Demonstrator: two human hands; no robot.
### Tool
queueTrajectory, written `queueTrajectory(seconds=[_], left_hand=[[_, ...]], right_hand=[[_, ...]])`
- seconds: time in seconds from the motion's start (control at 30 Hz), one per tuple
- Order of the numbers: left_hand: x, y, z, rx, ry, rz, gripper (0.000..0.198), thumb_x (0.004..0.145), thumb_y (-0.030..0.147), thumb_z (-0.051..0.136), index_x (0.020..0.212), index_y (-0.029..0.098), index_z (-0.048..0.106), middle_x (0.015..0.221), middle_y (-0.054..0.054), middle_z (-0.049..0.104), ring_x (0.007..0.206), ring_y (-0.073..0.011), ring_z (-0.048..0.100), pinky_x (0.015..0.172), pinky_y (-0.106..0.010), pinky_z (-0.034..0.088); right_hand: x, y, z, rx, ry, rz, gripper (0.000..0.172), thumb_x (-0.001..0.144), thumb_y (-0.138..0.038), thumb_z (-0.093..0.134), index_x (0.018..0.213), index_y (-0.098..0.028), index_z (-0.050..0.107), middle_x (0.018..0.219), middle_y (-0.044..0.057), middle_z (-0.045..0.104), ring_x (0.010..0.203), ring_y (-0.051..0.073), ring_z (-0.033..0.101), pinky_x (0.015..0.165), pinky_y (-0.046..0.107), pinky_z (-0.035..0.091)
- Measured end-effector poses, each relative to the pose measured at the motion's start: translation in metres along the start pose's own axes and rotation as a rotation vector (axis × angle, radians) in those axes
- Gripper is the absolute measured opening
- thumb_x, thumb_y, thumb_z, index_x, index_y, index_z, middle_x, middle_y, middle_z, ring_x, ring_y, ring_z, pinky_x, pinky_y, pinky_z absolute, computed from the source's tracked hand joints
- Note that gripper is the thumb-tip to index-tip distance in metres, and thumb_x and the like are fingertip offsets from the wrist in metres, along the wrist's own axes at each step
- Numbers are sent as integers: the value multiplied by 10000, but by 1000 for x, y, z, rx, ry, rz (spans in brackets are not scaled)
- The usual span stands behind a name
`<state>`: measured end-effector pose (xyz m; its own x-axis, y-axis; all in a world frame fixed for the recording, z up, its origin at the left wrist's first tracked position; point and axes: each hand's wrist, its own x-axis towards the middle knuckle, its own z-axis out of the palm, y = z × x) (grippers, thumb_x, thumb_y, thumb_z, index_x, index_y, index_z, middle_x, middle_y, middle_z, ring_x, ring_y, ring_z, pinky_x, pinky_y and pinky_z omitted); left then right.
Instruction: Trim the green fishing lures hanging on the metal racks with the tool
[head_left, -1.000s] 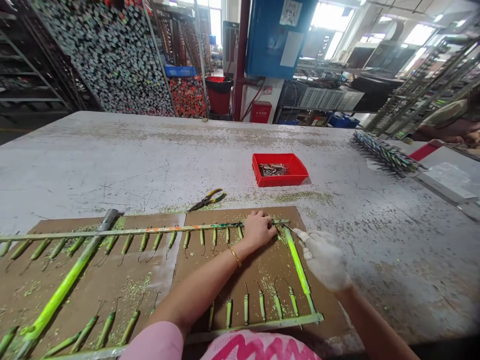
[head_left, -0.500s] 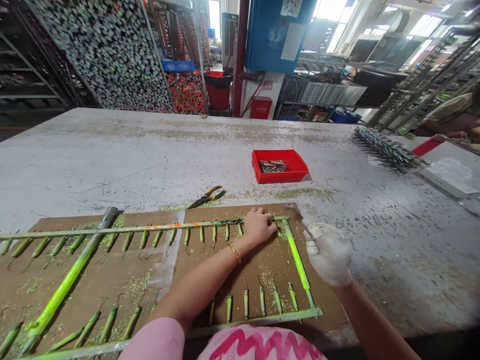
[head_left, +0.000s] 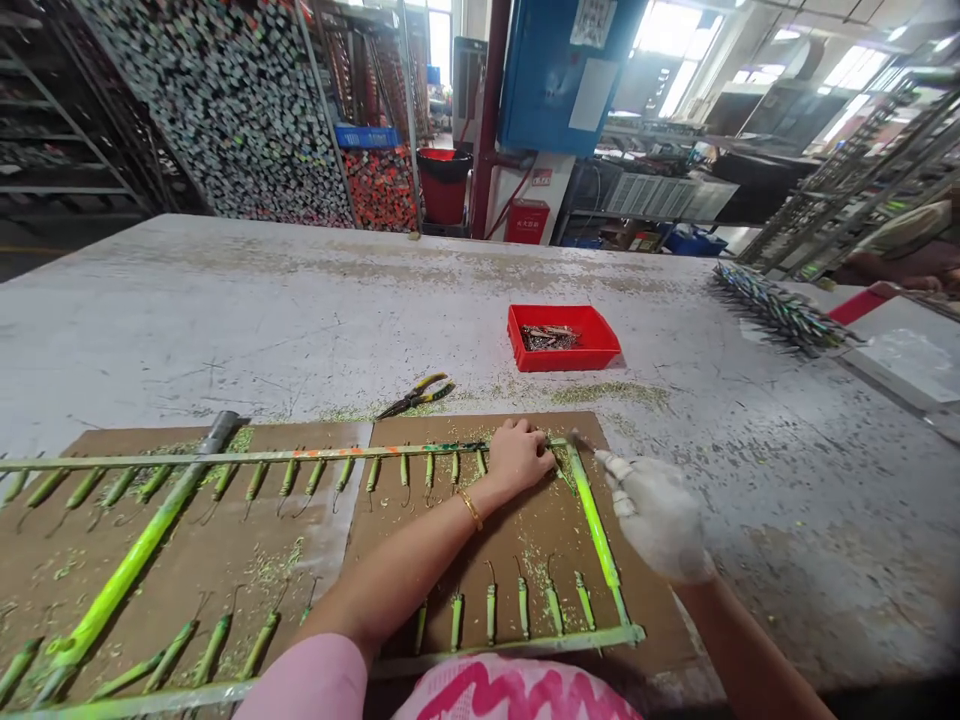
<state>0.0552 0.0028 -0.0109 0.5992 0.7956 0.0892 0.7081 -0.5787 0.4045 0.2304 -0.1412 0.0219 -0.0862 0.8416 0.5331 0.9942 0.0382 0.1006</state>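
Through the head view I watch the bare left hand (head_left: 519, 455), its fingers bent over the far rail of a yellow-green, paint-coated ladder-like frame (head_left: 595, 520). I judge that this grip keeps the far corner steady for the right hand (head_left: 660, 515), in a white glove beside that corner. Its fingers are curled around what looks to me like a slim tool (head_left: 577, 438), too blurred to name, its tip by the corner.

The frame lies flat on brown cardboard (head_left: 502, 535), presumably there to shield the counter (head_left: 225, 330). Thin green pegs with wire hooks (head_left: 491, 612) point inward from both long rails. Yellow-handled pliers (head_left: 417, 398) rest just past the cardboard, perhaps to stay handy; a red plastic bin (head_left: 568, 360) of small metal pieces (head_left: 550, 338) sits farther off.

The counter's pale, scratched top carries pale green flakes (head_left: 611, 394) and, at far right, a dark, spiky bundle (head_left: 780, 305). Behind it I see densely stacked rods (head_left: 232, 110), a red bucket (head_left: 444, 195) and a blue cabinet (head_left: 555, 80), with bright windows beyond.
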Motion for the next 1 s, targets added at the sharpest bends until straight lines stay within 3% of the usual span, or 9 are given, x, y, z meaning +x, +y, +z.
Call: queueTrajectory(seconds=[0.1,0.23,0.4,0.57,0.73,0.87,1.0], left_hand=[[0,0,1,4,17,2,193,854,369,616,850,241,760,934,-55,663,949,-235,541,756,-341,435],[0,0,0,5,8,-4,193,854,370,619,848,238,760,906,-59,658,919,-236,543,736,-343,425],[0,-1,0,8,31,7,182,857,358,624,809,232,747,894,-59,663,908,-236,548,719,-343,408],[0,-4,2,9,40,32,182,866,359,626,809,231,742,895,-56,668,900,-235,547,730,-342,409],[0,-5,2,28,51,33,168,860,338,635,779,230,734,892,-50,670,888,-230,547,724,-339,411],[1,-5,1,26,43,41,183,875,337,625,777,225,733,883,-54,665,876,-228,545,719,-337,409],[1,-7,-2,-3,44,37,202,890,337,619,758,222,720,871,-50,668,884,-229,546,732,-335,410]], right_hand=[[-1,-1,1,7,51,45,422,875,-135,563,1278,-202,671,975,71,733,1003,243,629,912,361,437],[-1,-2,8,-44,-79,-95,452,826,-80,566,1236,-221,694,777,29,692,849,216,626,811,337,435],[2,-2,5,-5,78,19,457,839,-96,572,1275,-196,664,995,67,733,1035,248,626,915,365,443],[3,-2,9,-14,-48,-67,437,827,-75,563,1222,-197,702,773,38,686,826,215,622,806,347,449],[0,-1,5,23,45,76,486,842,-122,565,1312,-207,657,1002,80,729,1091,274,613,945,400,450],[0,-3,12,52,-77,-19,442,858,-112,558,1265,-216,697,821,64,700,918,232,635,871,364,465],[-4,1,15,162,6,170,374,925,-159,530,1249,-234,700,973,67,748,962,230,658,912,366,488]])
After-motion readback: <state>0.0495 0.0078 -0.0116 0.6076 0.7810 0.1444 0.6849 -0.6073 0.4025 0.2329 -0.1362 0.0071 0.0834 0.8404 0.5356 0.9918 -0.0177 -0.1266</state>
